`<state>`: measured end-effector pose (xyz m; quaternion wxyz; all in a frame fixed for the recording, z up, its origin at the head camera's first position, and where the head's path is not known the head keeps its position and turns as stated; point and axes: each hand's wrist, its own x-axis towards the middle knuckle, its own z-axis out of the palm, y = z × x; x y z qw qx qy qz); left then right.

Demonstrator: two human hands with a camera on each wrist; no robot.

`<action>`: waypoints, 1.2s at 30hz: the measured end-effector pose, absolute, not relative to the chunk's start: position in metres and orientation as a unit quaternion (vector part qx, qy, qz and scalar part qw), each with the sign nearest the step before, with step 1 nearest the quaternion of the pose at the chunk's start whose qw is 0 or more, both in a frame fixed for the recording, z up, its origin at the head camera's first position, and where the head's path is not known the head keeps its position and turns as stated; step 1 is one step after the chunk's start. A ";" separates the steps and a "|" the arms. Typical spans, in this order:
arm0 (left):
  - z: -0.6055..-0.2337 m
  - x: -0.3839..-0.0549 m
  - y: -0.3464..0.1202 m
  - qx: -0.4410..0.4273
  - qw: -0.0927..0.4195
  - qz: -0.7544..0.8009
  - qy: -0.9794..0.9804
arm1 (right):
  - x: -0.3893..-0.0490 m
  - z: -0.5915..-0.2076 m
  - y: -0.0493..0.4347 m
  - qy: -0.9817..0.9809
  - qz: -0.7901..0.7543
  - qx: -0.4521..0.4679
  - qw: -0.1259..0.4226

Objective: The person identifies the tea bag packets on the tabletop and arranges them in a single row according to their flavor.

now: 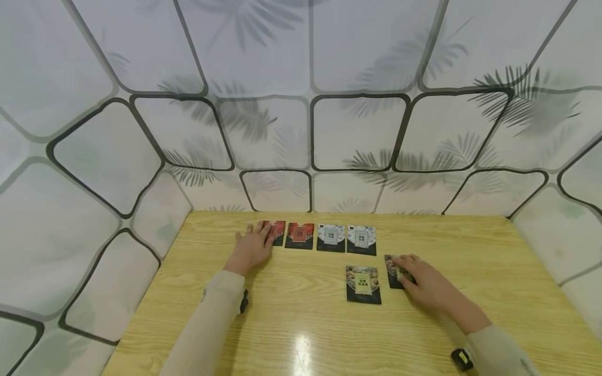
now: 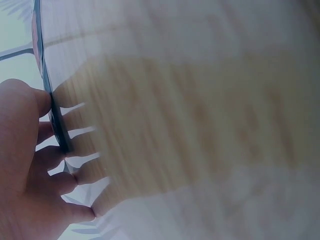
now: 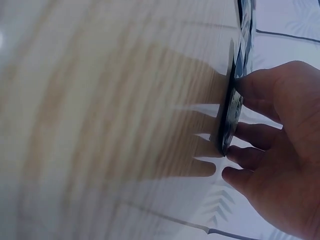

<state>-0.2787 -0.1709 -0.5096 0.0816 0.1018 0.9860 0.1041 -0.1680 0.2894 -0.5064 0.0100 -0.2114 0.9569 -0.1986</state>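
My left hand (image 1: 254,248) rests with spread fingers on the leftmost red-and-black packet (image 1: 278,235), partly hidden under it. In the left wrist view, the thumb (image 2: 42,102) touches that packet's edge. My right hand (image 1: 423,282) lies over a dark packet with a yellow-green label (image 1: 391,274), fingers across its top and thumb at its near edge. The hand covers much of its right part. Seen from the right wrist, this packet (image 3: 232,117) lies along the tabletop under the fingertips. A matching dark packet (image 1: 363,284) lies flat just left of it.
Right of the left hand, a second red packet (image 1: 299,235) and two white-and-black packets, one (image 1: 331,237) beside the other (image 1: 361,239), continue the back row. They lie on a light wood table (image 1: 282,313). A patterned wall (image 1: 352,130) rises behind the table.
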 end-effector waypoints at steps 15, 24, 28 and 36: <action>-0.507 -0.277 -0.171 0.102 0.081 0.111 0.985 | -0.191 -0.507 0.287 0.959 -0.195 -0.204 -0.006; -0.509 -0.277 -0.171 0.105 0.080 0.098 0.986 | -0.207 -0.510 0.283 0.961 -0.189 -0.202 -0.009; -0.508 -0.276 -0.171 0.105 0.076 0.102 0.986 | -0.212 -0.511 0.282 0.961 -0.185 -0.203 -0.009; -0.507 -0.276 -0.170 0.105 0.078 0.099 0.986 | -0.218 -0.509 0.282 0.961 -0.185 -0.204 -0.001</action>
